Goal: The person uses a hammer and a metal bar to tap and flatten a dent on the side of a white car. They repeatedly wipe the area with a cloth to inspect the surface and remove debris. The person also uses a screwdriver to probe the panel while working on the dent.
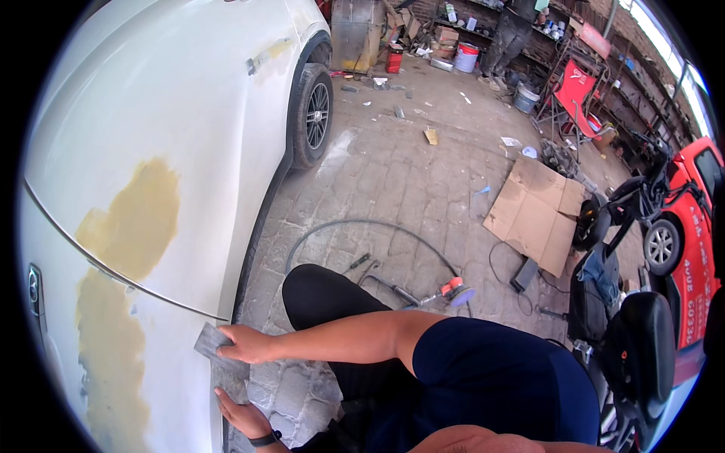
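Observation:
My right hand (248, 344), its arm reaching across from the right, pinches a flat grey rectangular sheet (211, 341) that looks like sandpaper. The sheet lies against the lower edge of a white car's (192, 302) side panel. Below it is my left hand (240, 417), with a dark band on the wrist. Its thumb and fingers close at the lower end of the grey piece, though some fingers are hidden. Tan filler patches (113, 355) spread over the panel beside my hands and continue across the seam.
Behind my bent knee (321, 291), a sander with a purple pad (459, 294) and a hose (377, 223) lie on the paving. Cardboard (536, 208) lies farther right. A red folding chair (578, 94), a red car (691, 249) and a standing person (510, 41) are beyond.

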A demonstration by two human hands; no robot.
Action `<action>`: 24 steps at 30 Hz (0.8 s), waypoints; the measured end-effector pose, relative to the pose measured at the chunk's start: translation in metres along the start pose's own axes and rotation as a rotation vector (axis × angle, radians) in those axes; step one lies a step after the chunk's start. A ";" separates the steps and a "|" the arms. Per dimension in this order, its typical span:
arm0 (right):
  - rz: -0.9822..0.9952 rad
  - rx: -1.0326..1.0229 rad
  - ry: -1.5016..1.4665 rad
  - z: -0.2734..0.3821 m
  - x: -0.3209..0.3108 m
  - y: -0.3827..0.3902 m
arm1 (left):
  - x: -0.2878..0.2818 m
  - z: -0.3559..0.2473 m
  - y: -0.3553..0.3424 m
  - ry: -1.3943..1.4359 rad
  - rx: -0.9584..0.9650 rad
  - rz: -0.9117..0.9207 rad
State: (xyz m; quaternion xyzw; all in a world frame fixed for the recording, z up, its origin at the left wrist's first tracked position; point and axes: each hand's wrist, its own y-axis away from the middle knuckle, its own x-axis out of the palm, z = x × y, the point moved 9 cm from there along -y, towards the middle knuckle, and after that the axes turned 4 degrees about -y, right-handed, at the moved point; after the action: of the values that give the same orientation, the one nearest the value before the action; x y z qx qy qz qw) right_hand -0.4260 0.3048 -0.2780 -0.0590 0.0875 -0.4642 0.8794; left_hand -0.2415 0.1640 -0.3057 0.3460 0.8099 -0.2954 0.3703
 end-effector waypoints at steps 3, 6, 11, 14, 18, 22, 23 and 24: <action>-0.058 -0.021 0.126 -0.002 0.001 -0.002 | 0.005 0.002 -0.003 -0.053 0.034 0.053; 0.031 0.099 0.080 -0.008 0.007 -0.002 | 0.001 -0.015 -0.003 0.578 -0.260 0.071; 0.177 -0.017 -0.011 0.003 0.026 0.011 | 0.021 -0.005 0.000 1.031 -0.344 0.071; 0.302 0.075 -0.142 0.002 0.036 0.018 | 0.026 -0.008 0.001 1.092 -0.311 0.149; 0.327 0.075 -0.187 0.028 0.030 0.024 | 0.023 -0.015 0.002 0.997 -0.259 0.192; 0.310 0.117 -0.231 0.015 0.029 0.024 | 0.026 -0.024 0.004 1.019 -0.278 0.201; 0.318 0.120 -0.240 0.016 0.030 0.024 | 0.025 -0.026 0.003 1.054 -0.262 0.205; 0.325 0.124 -0.249 0.018 0.030 0.024 | 0.025 -0.027 0.001 1.090 -0.247 0.210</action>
State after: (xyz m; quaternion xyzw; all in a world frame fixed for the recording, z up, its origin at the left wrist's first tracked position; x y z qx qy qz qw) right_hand -0.3864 0.2933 -0.2680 -0.0470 -0.0423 -0.3098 0.9487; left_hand -0.2635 0.1936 -0.3111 0.4813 0.8736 0.0613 -0.0363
